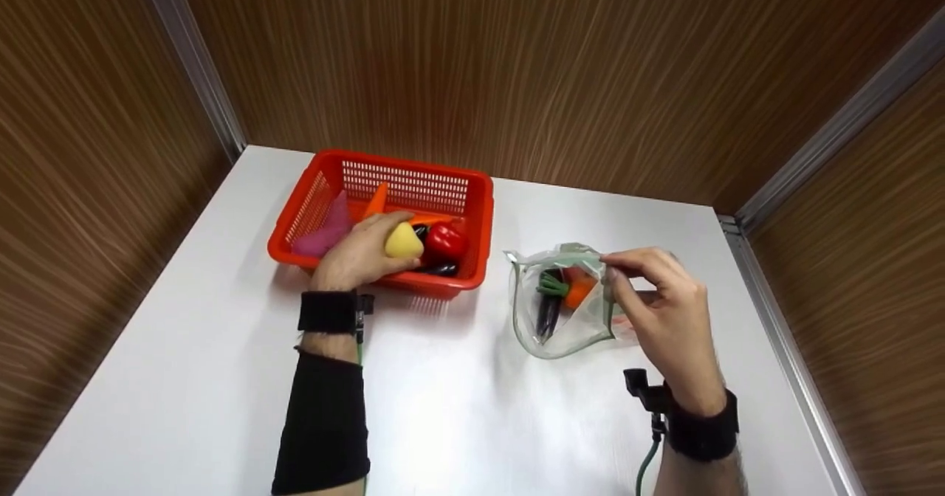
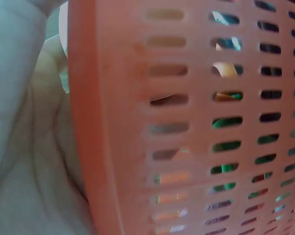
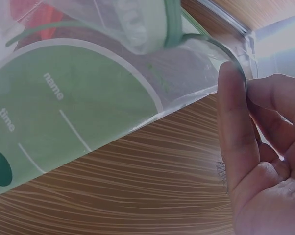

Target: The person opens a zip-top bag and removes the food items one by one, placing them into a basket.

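Note:
In the head view my left hand (image 1: 362, 252) reaches into the red basket (image 1: 406, 164) and grips a yellow, rounded fruit-like piece (image 1: 404, 241). Beside it lie a red bell pepper (image 1: 447, 242), a dark eggplant (image 1: 441, 269), an orange carrot (image 1: 377, 199) and a purple sweet-potato-like piece (image 1: 331, 232). The basket's slotted wall (image 2: 128, 112) hides the fingers in the left wrist view. My right hand (image 1: 668, 308) pinches the rim of a clear zip bag (image 1: 594, 325) between thumb and index finger. The bag's mouth gapes, showing a carrot (image 1: 579, 292) with a green top and an eggplant (image 1: 548, 315) inside.
A white table (image 1: 435, 407) carries the basket on the left and the bag on the right. Wood-grain panels (image 1: 472, 68) stand behind and at both sides. The bag bears a green printed label (image 3: 69, 98) with "name" and "time".

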`<move>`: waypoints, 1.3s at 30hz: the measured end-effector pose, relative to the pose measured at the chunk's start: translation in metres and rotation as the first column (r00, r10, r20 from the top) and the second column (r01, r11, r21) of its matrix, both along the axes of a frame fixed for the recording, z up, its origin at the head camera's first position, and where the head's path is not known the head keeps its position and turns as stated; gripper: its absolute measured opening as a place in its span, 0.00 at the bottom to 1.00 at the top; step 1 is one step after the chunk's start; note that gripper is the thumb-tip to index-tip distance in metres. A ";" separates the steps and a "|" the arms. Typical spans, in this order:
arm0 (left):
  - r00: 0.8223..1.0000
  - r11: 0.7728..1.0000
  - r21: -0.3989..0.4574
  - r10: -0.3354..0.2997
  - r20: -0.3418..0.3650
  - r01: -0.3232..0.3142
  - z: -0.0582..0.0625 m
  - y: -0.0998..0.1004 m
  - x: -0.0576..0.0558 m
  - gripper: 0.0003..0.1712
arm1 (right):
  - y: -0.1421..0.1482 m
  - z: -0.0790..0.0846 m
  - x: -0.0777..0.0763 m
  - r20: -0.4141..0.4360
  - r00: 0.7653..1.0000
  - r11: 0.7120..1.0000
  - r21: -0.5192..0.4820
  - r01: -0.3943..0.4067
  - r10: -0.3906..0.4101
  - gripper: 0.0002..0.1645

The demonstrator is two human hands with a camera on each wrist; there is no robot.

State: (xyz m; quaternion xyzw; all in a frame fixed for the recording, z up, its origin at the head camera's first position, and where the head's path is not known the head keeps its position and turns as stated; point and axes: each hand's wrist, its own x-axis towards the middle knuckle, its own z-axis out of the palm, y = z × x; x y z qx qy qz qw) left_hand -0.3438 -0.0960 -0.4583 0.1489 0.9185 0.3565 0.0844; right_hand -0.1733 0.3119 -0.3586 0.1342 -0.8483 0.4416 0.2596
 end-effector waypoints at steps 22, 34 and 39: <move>0.974 0.998 -0.004 -0.063 -0.218 0.064 0.048 0.027 0.027 0.30 | 0.002 -0.002 -0.005 0.000 1.000 1.000 0.024 0.021 -0.021 0.12; 0.863 0.961 0.011 -0.242 -0.443 0.275 0.081 0.061 0.061 0.31 | 0.003 -0.003 -0.009 -0.024 0.999 0.999 -0.019 0.037 -0.037 0.11; 0.800 0.932 -0.023 -0.324 -0.506 0.362 0.084 0.080 0.071 0.29 | 0.002 -0.004 -0.009 -0.037 0.998 0.998 -0.025 0.057 -0.058 0.12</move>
